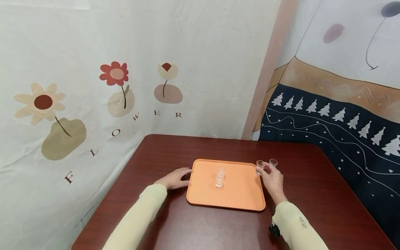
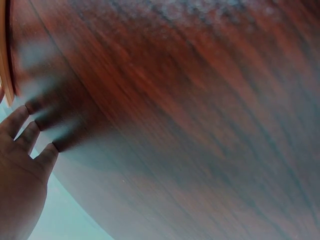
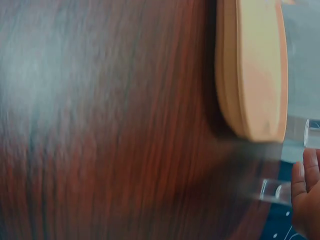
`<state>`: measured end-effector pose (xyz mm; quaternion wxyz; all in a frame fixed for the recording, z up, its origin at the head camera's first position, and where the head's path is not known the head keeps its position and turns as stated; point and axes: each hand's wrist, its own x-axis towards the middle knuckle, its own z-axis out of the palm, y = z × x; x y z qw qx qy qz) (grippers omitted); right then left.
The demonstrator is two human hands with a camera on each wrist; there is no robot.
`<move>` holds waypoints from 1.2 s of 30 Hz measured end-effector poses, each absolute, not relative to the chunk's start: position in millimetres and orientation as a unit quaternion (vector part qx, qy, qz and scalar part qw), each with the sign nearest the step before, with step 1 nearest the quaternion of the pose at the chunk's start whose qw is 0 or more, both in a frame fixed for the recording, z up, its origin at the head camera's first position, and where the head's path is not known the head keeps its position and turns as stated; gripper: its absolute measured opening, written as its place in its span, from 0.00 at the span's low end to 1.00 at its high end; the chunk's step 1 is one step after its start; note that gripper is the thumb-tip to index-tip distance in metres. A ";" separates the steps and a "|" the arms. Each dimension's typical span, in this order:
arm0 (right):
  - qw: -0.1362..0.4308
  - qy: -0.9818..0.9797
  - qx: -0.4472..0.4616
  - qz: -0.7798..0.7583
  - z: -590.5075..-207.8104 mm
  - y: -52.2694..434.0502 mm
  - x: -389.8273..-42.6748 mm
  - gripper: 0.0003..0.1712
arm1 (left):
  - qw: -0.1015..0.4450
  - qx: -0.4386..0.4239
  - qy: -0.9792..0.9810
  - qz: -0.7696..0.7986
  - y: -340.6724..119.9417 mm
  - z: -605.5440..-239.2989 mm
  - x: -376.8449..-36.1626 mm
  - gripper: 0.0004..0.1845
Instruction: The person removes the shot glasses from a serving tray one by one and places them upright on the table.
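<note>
An orange tray (image 1: 237, 194) lies on the dark red wooden table (image 1: 312, 194). A small stack of clear cups (image 1: 219, 177) stands in the tray's middle. My left hand (image 1: 180, 177) rests flat on the table with straight fingers (image 2: 30, 135), against the tray's left edge (image 2: 6, 65). My right hand (image 1: 268, 171) is just off the tray's far right corner (image 3: 255, 115). It pinches a small clear cup (image 1: 260, 167) (image 3: 274, 192). A second clear cup (image 1: 273, 162) (image 3: 313, 133) stands close beside it on the table.
A flower-print cloth (image 1: 93, 86) hangs along the table's left and far sides. A dark cloth with white trees (image 1: 337, 121) hangs to the right. The table's rounded far corners and right edge lie close by. Bare tabletop shows in front of the tray.
</note>
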<state>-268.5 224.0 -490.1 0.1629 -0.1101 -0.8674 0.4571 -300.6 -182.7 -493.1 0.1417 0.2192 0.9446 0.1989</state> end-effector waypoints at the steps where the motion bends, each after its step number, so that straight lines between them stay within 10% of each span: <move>1: 0.163 -0.867 -0.117 0.457 -490.9 227.0 -268.7 0.24 | 0.142 0.220 0.944 0.199 -182.9 -493.3 -300.7 0.34; 36: 0.130 -0.884 -0.165 0.417 -509.3 266.9 -262.6 0.27 | 0.136 0.226 0.944 0.199 -184.0 -492.6 -299.6 0.34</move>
